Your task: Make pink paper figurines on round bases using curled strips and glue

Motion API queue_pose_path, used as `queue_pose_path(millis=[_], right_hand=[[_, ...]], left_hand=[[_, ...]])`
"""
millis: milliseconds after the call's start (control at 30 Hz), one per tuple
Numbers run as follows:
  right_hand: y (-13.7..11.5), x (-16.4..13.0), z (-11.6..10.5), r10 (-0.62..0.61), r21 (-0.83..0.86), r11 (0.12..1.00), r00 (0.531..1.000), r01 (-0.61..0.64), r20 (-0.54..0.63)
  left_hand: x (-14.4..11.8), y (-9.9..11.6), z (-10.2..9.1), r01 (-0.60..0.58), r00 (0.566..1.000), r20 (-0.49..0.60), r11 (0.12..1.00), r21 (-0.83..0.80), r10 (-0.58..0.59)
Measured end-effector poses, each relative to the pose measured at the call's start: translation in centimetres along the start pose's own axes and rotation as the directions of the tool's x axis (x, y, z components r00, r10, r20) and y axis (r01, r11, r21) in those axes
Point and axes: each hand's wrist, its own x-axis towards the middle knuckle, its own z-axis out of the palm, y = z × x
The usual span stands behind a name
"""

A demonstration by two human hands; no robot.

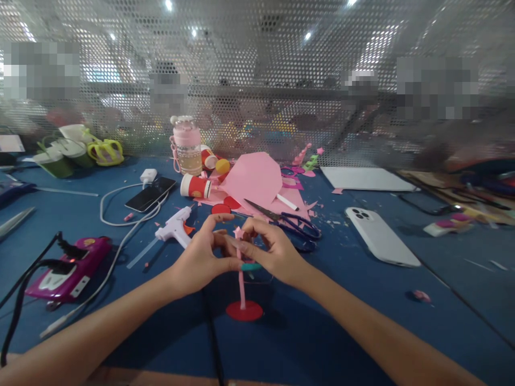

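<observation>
My left hand [201, 260] and my right hand [271, 249] meet over a small paper craft: a thin pink stick [242, 287] standing upright on a round red base [244, 311]. Both hands pinch the top of the stick, where a tiny pink star-like piece [238, 232] sits. A teal piece [251, 266] shows at the stick under my right fingers. Right behind the hands lie scissors with dark blue handles [295, 225] and a white glue gun [177, 227].
On the blue table lie pink paper sheets [253, 177], a white phone face down [380, 236], a black phone on a charger cable [151, 194], a red paper cup [196, 186], a pink bottle [187, 145], a purple device [68, 271]. A perforated metal screen [257, 80] closes the back.
</observation>
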Motion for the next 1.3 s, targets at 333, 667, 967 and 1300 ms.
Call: queue_pose_path(millis=[333,667,967,1300], right_hand=[[0.6,0.5,-0.7,0.028,0.018,0.999,0.998,-0.029,0.056],[0.3,0.3,-0.5,0.065,0.036,0.997,0.996,-0.067,0.053],[-0.1,0.5,-0.1,0.255,0.376,0.863,0.934,-0.337,0.25],[0.4,0.6,-1.1,0.177,0.337,0.899,0.936,-0.279,0.303]], left_hand=[[0.6,-0.6,-0.3,0.017,1.0,0.02,0.989,-0.149,-0.014],[0.3,-0.2,-0.4,0.056,0.996,0.074,0.998,0.032,-0.059],[0.1,-0.2,-0.4,-0.005,0.988,0.155,0.995,0.095,-0.01],[0.2,-0.2,-0.4,0.044,0.991,0.129,0.999,0.013,-0.045]])
